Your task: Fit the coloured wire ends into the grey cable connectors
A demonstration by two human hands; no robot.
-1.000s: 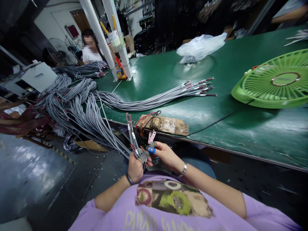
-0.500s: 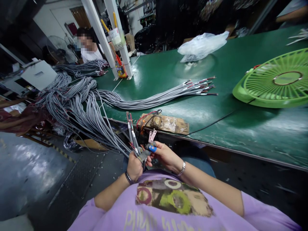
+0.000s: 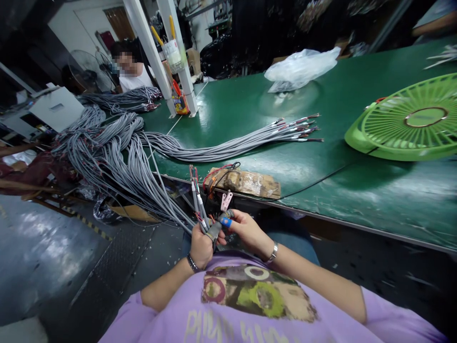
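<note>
Cables (image 3: pixel 201 209), ends already bared, sit gripped in the left hand's (image 3: pixel 201 247) curled fingers off the tabletop's (image 3: pixel 314 171) near edge, right hand (image 3: pixel 250 233) pinching a grey strip (image 3: pixel 214 230), most of the heap (image 3: pixel 124 147) loose.

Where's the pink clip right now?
In the head view, the small pink clip is just left of centre, above the right hand and in front of the brown wooden block.

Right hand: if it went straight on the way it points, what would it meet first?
The grey piece at its fingertips, which it touches; just past that, probably the cables in the left hand, though depth is unclear.
</note>
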